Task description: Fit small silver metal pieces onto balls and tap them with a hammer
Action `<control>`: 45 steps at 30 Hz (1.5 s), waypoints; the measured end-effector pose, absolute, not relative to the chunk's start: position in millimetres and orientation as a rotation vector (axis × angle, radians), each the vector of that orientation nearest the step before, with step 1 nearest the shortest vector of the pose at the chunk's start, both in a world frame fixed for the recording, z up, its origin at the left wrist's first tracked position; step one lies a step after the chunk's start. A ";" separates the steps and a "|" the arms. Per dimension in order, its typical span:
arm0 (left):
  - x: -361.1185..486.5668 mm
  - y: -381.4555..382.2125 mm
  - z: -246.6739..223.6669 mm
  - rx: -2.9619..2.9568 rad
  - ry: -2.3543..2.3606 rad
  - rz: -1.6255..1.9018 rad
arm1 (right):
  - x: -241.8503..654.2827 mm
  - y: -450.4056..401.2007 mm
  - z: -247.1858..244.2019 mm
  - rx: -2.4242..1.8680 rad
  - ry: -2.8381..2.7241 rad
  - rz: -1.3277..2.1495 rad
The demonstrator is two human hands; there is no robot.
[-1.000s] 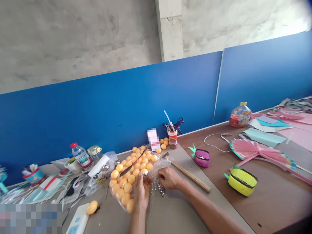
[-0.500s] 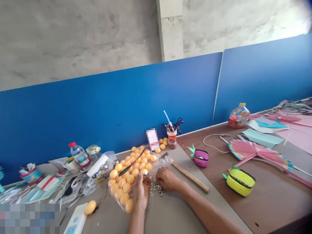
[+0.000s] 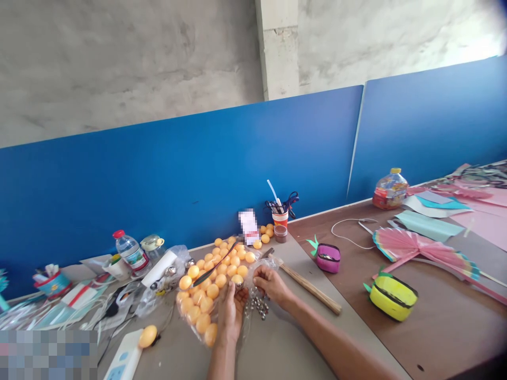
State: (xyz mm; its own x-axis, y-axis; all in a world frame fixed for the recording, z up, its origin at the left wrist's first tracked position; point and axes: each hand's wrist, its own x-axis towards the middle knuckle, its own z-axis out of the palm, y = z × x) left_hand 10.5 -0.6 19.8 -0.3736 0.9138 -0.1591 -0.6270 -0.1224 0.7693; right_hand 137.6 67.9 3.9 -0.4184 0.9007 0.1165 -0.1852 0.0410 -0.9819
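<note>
Hands are down around 6 o'clock in the view, both working low over the gray tabletop (image 3: 277,348). Left hand (image 3: 231,311) is sort of cupped, palm facing the other one, with a shiny silver piece (image 3: 237,281) right at its fingers; can't tell if they're actually gripping it or just resting around it. Right hand (image 3: 271,285) has its fingers drawn together in a pinch, but whatever might be in there is too small to make out. Bunch of little silver beads (image 3: 260,307) sits just below it, next to some crumpled clear plastic.

Orange balls (image 3: 206,304) are heaped toward 7 o'clock in a clear bag, right beside the left hand, with a dark strip (image 3: 204,277) lying across them. Wooden stick (image 3: 312,290) is at 5 o'clock, near the right hand. Over at 4 o'clock you've got a purple pouch (image 3: 328,258) and a yellow one, the yellow pouch (image 3: 394,298) farther out. Pink paper fan (image 3: 428,250) is between 3 and 4, and a red-capped bottle (image 3: 133,254) leans at 8.
</note>
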 end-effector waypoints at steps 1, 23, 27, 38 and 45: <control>10.5 -0.6 19.8 0.448 0.951 1.733 | 136.2 67.4 3.4 -0.739 -1.369 1.570; 10.0 1.6 12.2 0.603 0.981 1.635 | 129.9 60.4 2.9 -0.753 -1.334 1.643; 8.7 2.7 8.7 0.672 1.016 1.603 | 125.9 60.6 -3.9 -0.762 -1.349 1.630; 10.0 -5.2 23.6 0.866 1.333 1.590 | 124.3 59.0 -7.2 -0.821 -1.368 1.659; 12.9 -8.2 27.9 0.937 1.374 1.571 | 124.5 56.0 -2.6 -0.833 -1.363 1.676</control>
State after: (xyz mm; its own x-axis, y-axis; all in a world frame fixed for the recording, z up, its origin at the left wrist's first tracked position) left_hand 12.9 -8.2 27.9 -0.3789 0.9253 0.0136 -0.1097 -0.0595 0.9922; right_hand 124.5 56.0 -2.6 -0.4602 0.8878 -0.0040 -0.1766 -0.0960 -0.9796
